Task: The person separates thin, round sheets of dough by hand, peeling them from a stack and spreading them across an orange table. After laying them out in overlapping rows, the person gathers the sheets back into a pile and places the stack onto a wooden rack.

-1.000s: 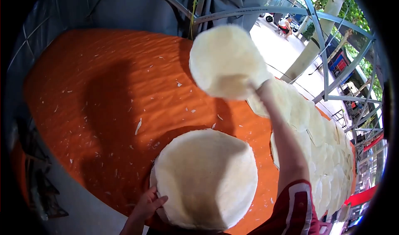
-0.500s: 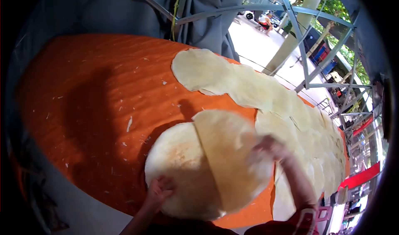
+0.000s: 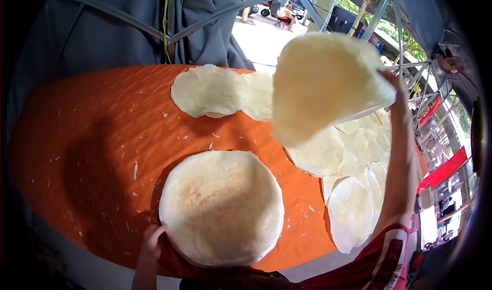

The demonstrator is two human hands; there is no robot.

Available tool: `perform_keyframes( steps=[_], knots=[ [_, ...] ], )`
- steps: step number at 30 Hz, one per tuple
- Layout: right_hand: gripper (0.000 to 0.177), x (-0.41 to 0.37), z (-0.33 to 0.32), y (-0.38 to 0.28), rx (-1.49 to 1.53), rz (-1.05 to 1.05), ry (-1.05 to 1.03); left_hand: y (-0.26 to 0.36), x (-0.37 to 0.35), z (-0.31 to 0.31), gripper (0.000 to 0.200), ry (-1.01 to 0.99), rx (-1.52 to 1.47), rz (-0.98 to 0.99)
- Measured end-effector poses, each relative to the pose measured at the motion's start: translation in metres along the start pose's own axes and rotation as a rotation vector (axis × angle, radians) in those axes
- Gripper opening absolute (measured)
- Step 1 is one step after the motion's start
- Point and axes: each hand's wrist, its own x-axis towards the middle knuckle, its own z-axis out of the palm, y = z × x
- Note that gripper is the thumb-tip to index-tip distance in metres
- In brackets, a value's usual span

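Note:
A thick round stack of thin pale flatbreads, browned in patches on top, lies near the front edge of the orange-covered table. At its lower left rim is my left hand, a finger or thumb reaching to the edge; it is open and holds nothing. High on the right, my right hand grips one large thin flatbread by its right edge. That sheet hangs in the air, slightly blurred, above the spread-out flatbreads. Most of my right fingers are hidden or smeared.
Overlapping flatbreads run along the table's back and right side. White scraps dot the orange cover. Behind stand a grey tarp and metal frame bars. A seated person is far off outside.
My right hand has lifted the top flatbread off the stack and carried it up and right. My left hand has moved from the stack's top to its left edge. The view has shifted.

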Motion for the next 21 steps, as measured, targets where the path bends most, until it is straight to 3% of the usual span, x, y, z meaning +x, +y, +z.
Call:
perform_keyframes(
  steps=[2,3,4,7,8,9,11,12,14,16,18,20,21],
  knots=[
    [0.030,-0.021,-0.018,0.082,0.094,0.177,0.059,0.009,0.003,0.003,0.026,-0.136,-0.015,-0.089],
    [0.031,-0.041,-0.022,0.132,-0.013,0.193,0.122,0.011,0.004,0.001,0.026,-0.127,0.024,-0.117],
    [0.031,-0.074,-0.030,0.174,0.220,0.332,0.056,0.014,0.004,0.000,0.026,-0.118,0.065,-0.147],
    [0.065,-0.180,-0.005,0.284,-0.696,0.245,0.026,0.025,0.008,0.002,0.027,-0.089,0.169,-0.255],
    [0.070,-0.222,0.034,0.292,-0.171,0.331,-0.076,0.029,0.009,0.003,0.028,-0.075,0.189,-0.309],
    [0.076,-0.259,0.055,0.318,-0.408,0.448,-0.058,0.031,0.010,0.002,0.029,-0.061,0.208,-0.363],
    [0.090,-0.304,0.107,0.310,-0.274,0.330,-0.158,0.020,0.011,-0.011,0.032,-0.203,0.389,-0.253],
    [0.087,-0.315,0.128,0.302,-0.220,0.283,-0.136,0.009,0.015,-0.023,0.035,-0.280,0.483,-0.195],
    [0.083,-0.314,0.149,0.289,-0.089,0.261,0.035,-0.027,0.017,-0.051,0.036,-0.439,0.596,0.201],
    [0.079,-0.311,0.153,0.289,-0.034,0.312,-0.040,-0.014,-0.017,-0.009,0.035,-0.119,0.194,-0.143],
    [0.077,-0.315,0.161,0.282,-0.001,0.333,-0.081,-0.013,-0.039,-0.017,0.035,-0.121,0.179,-0.087],
    [0.076,-0.320,0.202,0.277,0.021,0.325,-0.124,-0.035,-0.040,-0.086,0.038,-0.132,0.063,0.018],
    [0.077,-0.327,0.223,0.286,0.026,0.278,-0.160,-0.021,-0.048,-0.102,0.041,-0.160,0.272,0.115]
  ],
)
